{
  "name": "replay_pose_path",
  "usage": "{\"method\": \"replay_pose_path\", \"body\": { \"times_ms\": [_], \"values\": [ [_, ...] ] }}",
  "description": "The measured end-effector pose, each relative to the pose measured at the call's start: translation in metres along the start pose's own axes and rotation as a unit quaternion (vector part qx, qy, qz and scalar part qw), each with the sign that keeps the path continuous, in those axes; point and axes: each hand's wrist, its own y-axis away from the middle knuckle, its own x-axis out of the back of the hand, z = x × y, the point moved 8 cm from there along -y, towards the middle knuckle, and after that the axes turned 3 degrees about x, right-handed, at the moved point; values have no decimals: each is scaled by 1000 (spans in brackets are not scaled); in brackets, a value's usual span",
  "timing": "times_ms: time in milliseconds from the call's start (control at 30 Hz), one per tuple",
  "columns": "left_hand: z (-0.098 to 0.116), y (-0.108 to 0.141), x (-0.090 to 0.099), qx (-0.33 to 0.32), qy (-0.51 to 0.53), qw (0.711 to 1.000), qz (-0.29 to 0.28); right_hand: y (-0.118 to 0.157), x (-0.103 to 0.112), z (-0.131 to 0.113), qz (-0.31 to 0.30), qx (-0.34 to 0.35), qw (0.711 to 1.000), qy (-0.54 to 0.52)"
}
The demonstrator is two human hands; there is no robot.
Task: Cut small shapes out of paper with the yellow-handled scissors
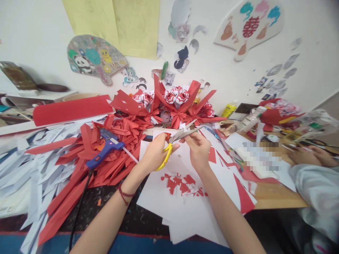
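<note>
My left hand (pixel 155 151) is closed around a pair of scissors (pixel 166 158) with yellow handles, their metal blades apart and pointing to the upper right. Close beside the blades, the fingers of my right hand (pixel 199 150) are pinched together; what they hold is too small or hidden to tell. Beneath both hands lie white paper sheets (pixel 190 222), with small red paper scraps (pixel 180 184) scattered on top.
Folded red strips (pixel 124 141) and white strips (pixel 34 180) pile up at left, with a blue glue gun (pixel 106 148) on them. Red-and-white paper flowers (pixel 176 96) stand at the back. At right, another person's hands (pixel 309 155) are near a bottle (pixel 251 118).
</note>
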Motion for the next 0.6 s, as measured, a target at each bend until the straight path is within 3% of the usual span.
{"method": "replay_pose_path", "body": {
  "times_ms": [600],
  "values": [
    [-2,-1,-2,6,-9,1000,-3,0,1,-3,-3,7,1000,22]
  ]
}}
